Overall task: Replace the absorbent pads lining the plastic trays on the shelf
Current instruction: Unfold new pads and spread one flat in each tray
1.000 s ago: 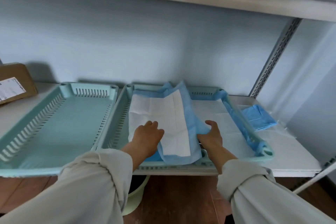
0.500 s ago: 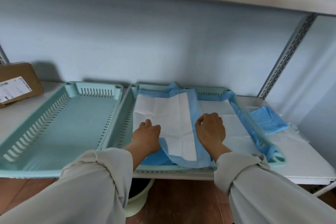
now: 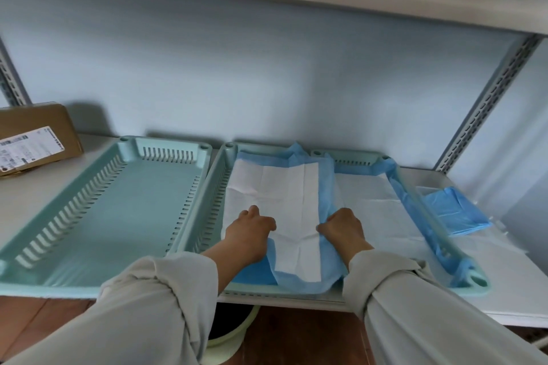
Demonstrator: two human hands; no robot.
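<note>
Pad point(image 3: 289, 204) lies lengthwise front-to-back under both hands point(image 3: 296, 230).

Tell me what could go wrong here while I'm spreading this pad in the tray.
1. The absorbent pad is folded over on itself, so it may bunch instead of lying flat.
2. Its blue edge hangs over the right tray front rim; pulling with the right hand could drag it out.
3. The left hand presses near one edge only; the far corners could lift.

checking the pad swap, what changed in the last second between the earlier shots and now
The right hand left the tray's near edge, moved up onto the pad and now pinches its blue border. The left hand stayed pressing the white face. The empty tray and folded blue pad are unchanged.
</note>
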